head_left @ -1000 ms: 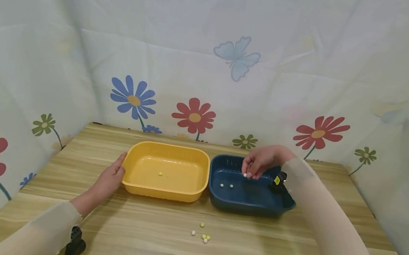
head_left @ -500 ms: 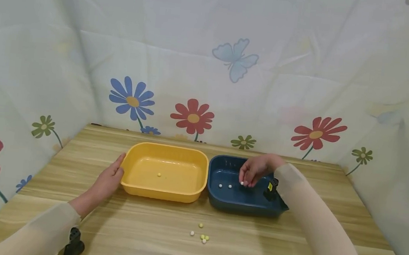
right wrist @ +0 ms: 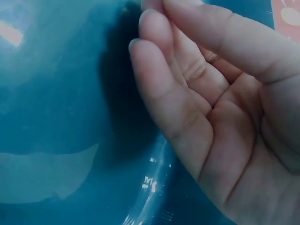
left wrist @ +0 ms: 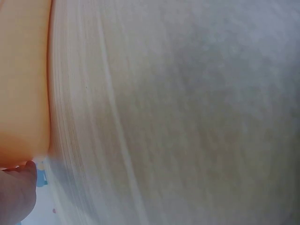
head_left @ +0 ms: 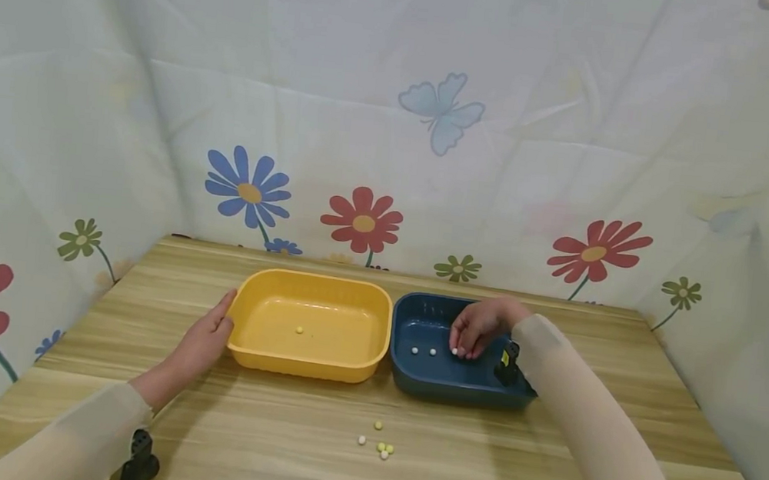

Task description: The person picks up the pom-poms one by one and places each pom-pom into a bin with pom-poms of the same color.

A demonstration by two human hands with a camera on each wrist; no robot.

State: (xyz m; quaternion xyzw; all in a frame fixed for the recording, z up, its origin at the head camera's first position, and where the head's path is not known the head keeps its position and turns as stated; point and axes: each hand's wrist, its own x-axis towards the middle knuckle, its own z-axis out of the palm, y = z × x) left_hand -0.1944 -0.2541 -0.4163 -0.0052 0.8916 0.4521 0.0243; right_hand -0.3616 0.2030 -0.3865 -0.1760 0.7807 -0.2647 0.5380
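While your left sleeve [head_left: 74, 434] comes in at the lower left, with a black camera [head_left: 140, 464] at its wrist, your right sleeve [head_left: 605, 431] reaches across the wooden table [head_left: 253, 451] from the other side. Nearest on the boards, you have a small group of loose balls: two yellow balls [head_left: 381, 447] and a pale ball [head_left: 384, 456] bunched together, another pale ball [head_left: 361, 440] to their left and a lone yellow ball [head_left: 378, 425] farther up.

Beyond these, your left hand [head_left: 204, 336] rests against the outer left wall of the yellow tray [head_left: 306, 366], its fingers fairly straight and touching the wall. One small yellow bead [head_left: 299, 330] lies on that tray's floor.

Just to the right stands the blue tray [head_left: 453, 392], side by side with the yellow one. Your right hand [head_left: 480, 328] is down inside it, thumb and fingertips pinching a white ball [head_left: 454, 351] low at the floor; you cannot tell whether the ball touches it. From the right wrist, you see curled fingers above glossy blue, with the ball out of sight. Two white beads [head_left: 415, 350] lie apart from each other to the ball's left. A second camera [head_left: 507, 362], with a yellow label, juts from your right wrist.

Behind the table hangs a pale cloth [head_left: 332, 57] printed with flowers [head_left: 363, 223] and a light-blue butterfly [head_left: 444, 112].
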